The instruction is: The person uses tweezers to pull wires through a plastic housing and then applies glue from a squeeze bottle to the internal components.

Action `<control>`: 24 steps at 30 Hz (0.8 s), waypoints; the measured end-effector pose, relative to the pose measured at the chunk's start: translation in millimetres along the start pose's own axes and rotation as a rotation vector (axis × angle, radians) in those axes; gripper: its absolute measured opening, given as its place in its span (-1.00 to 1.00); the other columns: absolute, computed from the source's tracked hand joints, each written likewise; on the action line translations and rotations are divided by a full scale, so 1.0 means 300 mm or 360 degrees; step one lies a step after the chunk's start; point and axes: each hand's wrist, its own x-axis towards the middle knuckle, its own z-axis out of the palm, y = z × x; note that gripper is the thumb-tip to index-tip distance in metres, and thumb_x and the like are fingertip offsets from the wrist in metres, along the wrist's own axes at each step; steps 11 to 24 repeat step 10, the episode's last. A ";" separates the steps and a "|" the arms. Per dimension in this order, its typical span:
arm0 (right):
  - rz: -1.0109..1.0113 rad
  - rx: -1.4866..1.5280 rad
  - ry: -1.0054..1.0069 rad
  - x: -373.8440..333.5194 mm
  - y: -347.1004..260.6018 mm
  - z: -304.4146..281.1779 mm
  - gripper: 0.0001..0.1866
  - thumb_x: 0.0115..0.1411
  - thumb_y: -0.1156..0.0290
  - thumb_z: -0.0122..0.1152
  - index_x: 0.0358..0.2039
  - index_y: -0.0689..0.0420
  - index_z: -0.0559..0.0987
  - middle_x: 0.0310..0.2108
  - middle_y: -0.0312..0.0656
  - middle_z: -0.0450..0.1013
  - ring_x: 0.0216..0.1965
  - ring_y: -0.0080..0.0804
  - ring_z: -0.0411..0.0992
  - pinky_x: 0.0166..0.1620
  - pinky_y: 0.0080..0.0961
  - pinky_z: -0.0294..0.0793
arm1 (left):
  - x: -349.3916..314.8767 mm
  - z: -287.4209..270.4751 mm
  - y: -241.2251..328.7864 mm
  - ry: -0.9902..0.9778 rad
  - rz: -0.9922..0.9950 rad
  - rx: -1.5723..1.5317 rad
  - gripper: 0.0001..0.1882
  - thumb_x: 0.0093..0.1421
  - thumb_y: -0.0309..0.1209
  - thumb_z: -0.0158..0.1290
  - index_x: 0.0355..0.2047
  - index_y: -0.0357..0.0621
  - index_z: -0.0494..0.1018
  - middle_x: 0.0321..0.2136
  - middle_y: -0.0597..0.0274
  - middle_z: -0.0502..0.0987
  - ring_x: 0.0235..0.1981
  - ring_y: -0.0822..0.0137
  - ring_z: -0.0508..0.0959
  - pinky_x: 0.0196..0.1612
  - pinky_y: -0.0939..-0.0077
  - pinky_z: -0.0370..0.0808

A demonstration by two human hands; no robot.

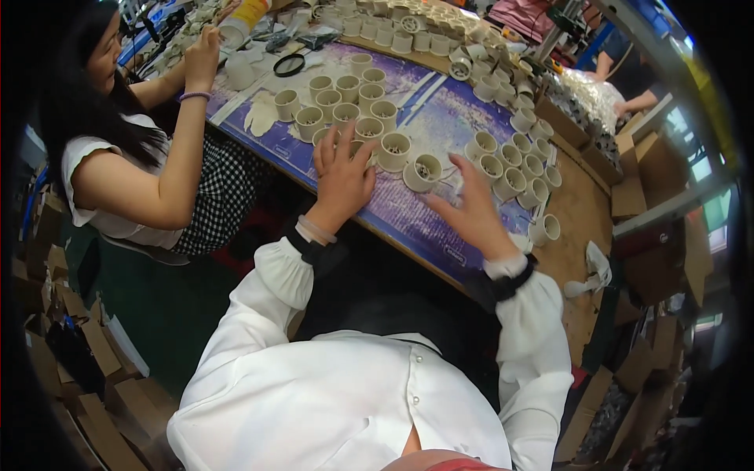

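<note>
Small cream-coloured cups [393,151] with little loose parts inside stand upright in a cluster on the purple mat. My left hand [343,179] lies over the near edge of this cluster, fingers spread and pointing away from me, touching or just above the cups. Its fingers partly hide the cups beneath. At the near right end of the cluster stands one more cup [422,173]. To the right of it is my right hand [473,213], thumb and forefinger apart, with nothing between them. A second group of cups [510,182] stands just beyond the right hand.
A co-worker [141,149] sits at the left, hands raised around a yellow and white bottle [250,12]. A black ring [289,65] lies near there. Many more cups [400,41] line the back. A crumpled white cloth [595,268] and cardboard boxes [660,169] are at the right.
</note>
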 end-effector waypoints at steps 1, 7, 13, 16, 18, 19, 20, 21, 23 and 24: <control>0.0099 0.0049 -0.0030 0.037 0.034 0.077 -0.13 0.00 0.21 0.46 0.24 0.23 0.21 0.14 0.16 0.27 0.15 -0.01 0.28 0.19 -0.27 0.28 | -0.005 -0.012 0.002 0.0019 -0.0006 -0.0007 -0.43 -0.02 -0.30 0.23 0.07 0.08 0.42 0.25 0.02 0.18 0.28 -0.14 0.08 0.29 -0.09 -0.02; 0.0288 -0.0016 0.0057 0.205 0.143 0.310 -0.07 -0.02 0.32 0.39 0.28 0.27 0.10 0.17 0.26 0.19 0.17 0.14 0.24 0.24 -0.21 0.24 | -0.021 -0.026 -0.045 0.0003 -0.0324 -0.0174 -0.22 -0.02 -0.26 0.24 0.25 0.07 0.24 0.34 -0.07 0.01 0.34 -0.25 -0.04 0.32 -0.16 -0.13; 0.0534 0.0144 0.0136 0.304 0.165 0.324 -0.10 -0.01 0.38 0.34 0.29 0.28 0.07 0.19 0.24 0.16 0.18 0.15 0.22 0.25 -0.19 0.22 | -0.012 -0.012 -0.082 0.0049 -0.0353 -0.0277 -0.16 -0.03 -0.24 0.25 0.29 0.09 0.19 0.36 -0.07 -0.03 0.35 -0.25 -0.07 0.33 -0.19 -0.15; 0.0534 0.0144 0.0136 0.304 0.165 0.324 -0.10 -0.01 0.38 0.34 0.29 0.28 0.07 0.19 0.24 0.16 0.18 0.15 0.22 0.25 -0.19 0.22 | -0.012 -0.012 -0.082 0.0049 -0.0353 -0.0277 -0.16 -0.03 -0.24 0.25 0.29 0.09 0.19 0.36 -0.07 -0.03 0.35 -0.25 -0.07 0.33 -0.19 -0.15; 0.0534 0.0144 0.0136 0.304 0.165 0.324 -0.10 -0.01 0.38 0.34 0.29 0.28 0.07 0.19 0.24 0.16 0.18 0.15 0.22 0.25 -0.19 0.22 | -0.012 -0.012 -0.082 0.0049 -0.0353 -0.0277 -0.16 -0.03 -0.24 0.25 0.29 0.09 0.19 0.36 -0.07 -0.03 0.35 -0.25 -0.07 0.33 -0.19 -0.15; 0.0534 0.0144 0.0136 0.304 0.165 0.324 -0.10 -0.01 0.38 0.34 0.29 0.28 0.07 0.19 0.24 0.16 0.18 0.15 0.22 0.25 -0.19 0.22 | -0.012 -0.012 -0.082 0.0049 -0.0353 -0.0277 -0.16 -0.03 -0.24 0.25 0.29 0.09 0.19 0.36 -0.07 -0.03 0.35 -0.25 -0.07 0.33 -0.19 -0.15; 0.0534 0.0144 0.0136 0.304 0.165 0.324 -0.10 -0.01 0.38 0.34 0.29 0.28 0.07 0.19 0.24 0.16 0.18 0.15 0.22 0.25 -0.19 0.22 | -0.012 -0.012 -0.082 0.0049 -0.0353 -0.0277 -0.16 -0.03 -0.24 0.25 0.29 0.09 0.19 0.36 -0.07 -0.03 0.35 -0.25 -0.07 0.33 -0.19 -0.15; 0.0534 0.0144 0.0136 0.304 0.165 0.324 -0.10 -0.01 0.38 0.34 0.29 0.28 0.07 0.19 0.24 0.16 0.18 0.15 0.22 0.25 -0.19 0.22 | -0.012 -0.012 -0.082 0.0049 -0.0353 -0.0277 -0.16 -0.03 -0.24 0.25 0.29 0.09 0.19 0.36 -0.07 -0.03 0.35 -0.25 -0.07 0.33 -0.19 -0.15; 0.0534 0.0144 0.0136 0.304 0.165 0.324 -0.10 -0.01 0.38 0.34 0.29 0.28 0.07 0.19 0.24 0.16 0.18 0.15 0.22 0.25 -0.19 0.22 | -0.012 -0.012 -0.082 0.0049 -0.0353 -0.0277 -0.16 -0.03 -0.24 0.25 0.29 0.09 0.19 0.36 -0.07 -0.03 0.35 -0.25 -0.07 0.33 -0.19 -0.15; 0.0534 0.0144 0.0136 0.304 0.165 0.324 -0.10 -0.01 0.38 0.34 0.29 0.28 0.07 0.19 0.24 0.16 0.18 0.15 0.22 0.25 -0.19 0.22 | -0.012 -0.012 -0.082 0.0049 -0.0353 -0.0277 -0.16 -0.03 -0.24 0.25 0.29 0.09 0.19 0.36 -0.07 -0.03 0.35 -0.25 -0.07 0.33 -0.19 -0.15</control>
